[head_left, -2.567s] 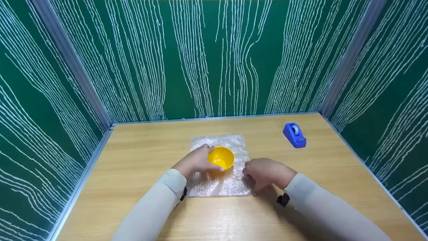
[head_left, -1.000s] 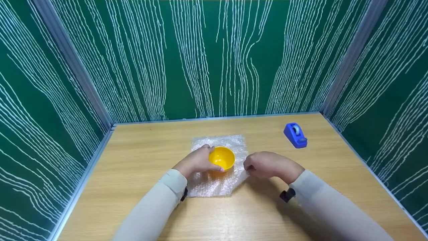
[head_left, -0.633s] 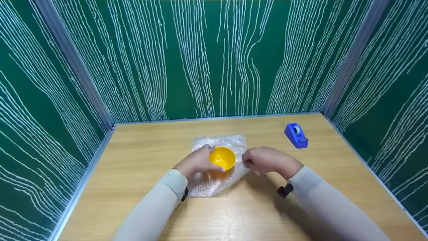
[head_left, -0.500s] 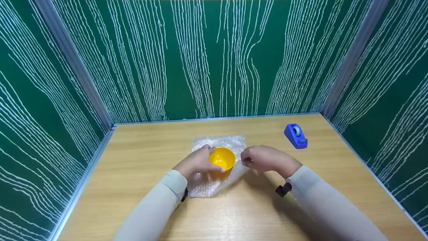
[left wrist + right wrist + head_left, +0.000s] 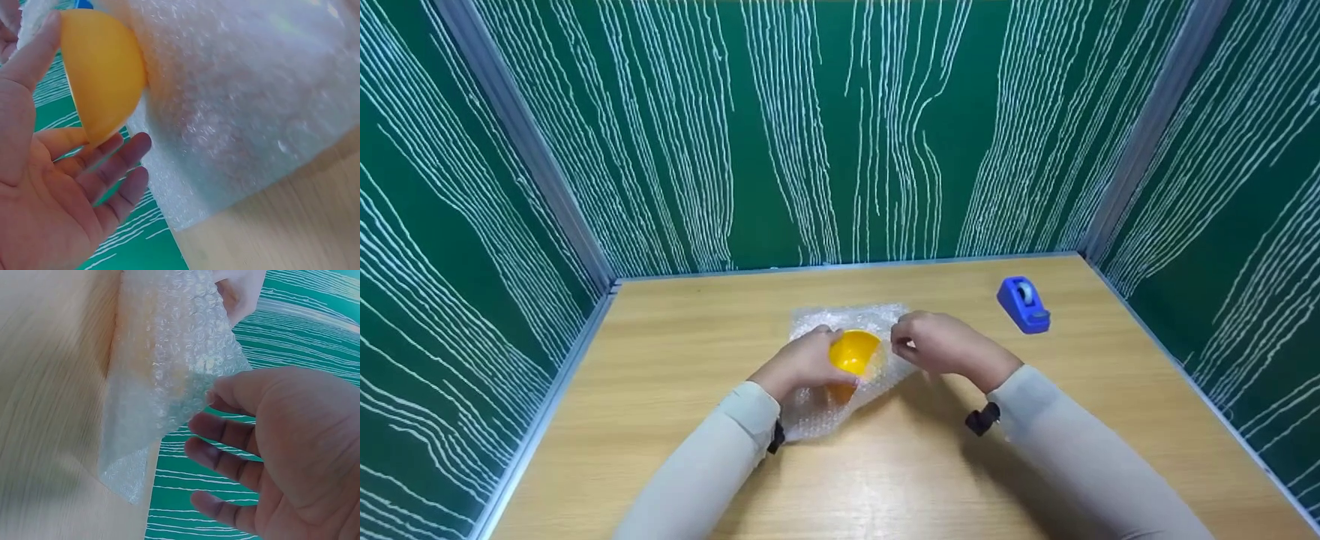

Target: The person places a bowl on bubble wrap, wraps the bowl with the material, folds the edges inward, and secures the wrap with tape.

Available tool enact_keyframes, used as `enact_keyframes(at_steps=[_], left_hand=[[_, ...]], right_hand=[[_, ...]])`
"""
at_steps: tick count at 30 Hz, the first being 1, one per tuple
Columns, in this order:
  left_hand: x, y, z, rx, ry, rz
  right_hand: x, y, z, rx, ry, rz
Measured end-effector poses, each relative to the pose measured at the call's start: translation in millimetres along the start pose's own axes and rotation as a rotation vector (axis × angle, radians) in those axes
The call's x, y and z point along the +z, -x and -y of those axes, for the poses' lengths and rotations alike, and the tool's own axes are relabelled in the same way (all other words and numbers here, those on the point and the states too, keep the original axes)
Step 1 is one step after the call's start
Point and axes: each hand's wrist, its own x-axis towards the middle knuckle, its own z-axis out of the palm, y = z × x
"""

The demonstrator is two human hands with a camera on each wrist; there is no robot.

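A yellow bowl (image 5: 851,351) stands on a sheet of bubble wrap (image 5: 817,424) in the middle of the table. My left hand (image 5: 802,358) grips its rim from the left; in the left wrist view the thumb and fingers span the yellow bowl (image 5: 104,70). At the right, my right hand (image 5: 941,343) pinches the near right corner of the sheet and holds it raised. That flap covers the right part of the bowl in the head view. Through the lifted bubble wrap (image 5: 174,365) a yellow tint shows in the right wrist view.
A blue tape dispenser (image 5: 1024,305) stands at the back right of the wooden table (image 5: 690,322). Green walls (image 5: 780,135) with white wavy lines enclose the table at the back and both sides.
My right hand has taken the sheet's near right corner, lifted it and drawn it up and left over part of the bowl. The left hand has stayed on the bowl.
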Motion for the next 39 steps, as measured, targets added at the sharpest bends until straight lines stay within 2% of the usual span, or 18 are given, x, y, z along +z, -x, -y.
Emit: enact_keyframes(at_steps=[8,11,17,22,25,29,34,39], left_hand=[[0.8,-2.2,2.4,-0.010,0.006,0.014],[0.5,-4.3,3.2,-0.016,0.005,0.006],[0.5,-8.2,2.6,-0.008,0.069,-0.065],[2.4,-11.4,0.3,0.062,0.077,-0.134],[3.6,-12.6,-1.7,0.077,0.091,-0.156],[4.5,-12.9,-4.2,0.050,0.139,-0.179],[6.6,-14.0,-4.0,0.045,0.179,-0.217],[9.1,-17.1,-4.1,0.019,0.204,-0.216]], right_hand=[[2,-8.6,5,0.092,-0.046,-0.002],[5,-12.8,6,0.101,-0.052,-0.007],[10,-21.5,9,0.082,-0.042,-0.028],[14,-27.8,11,0.023,-0.018,-0.084],[17,-32.0,12,0.015,-0.016,-0.108],[19,-37.2,13,0.068,-0.030,-0.097],[23,-42.1,15,0.124,-0.057,-0.073],[27,-44.6,16,0.148,-0.068,-0.067]])
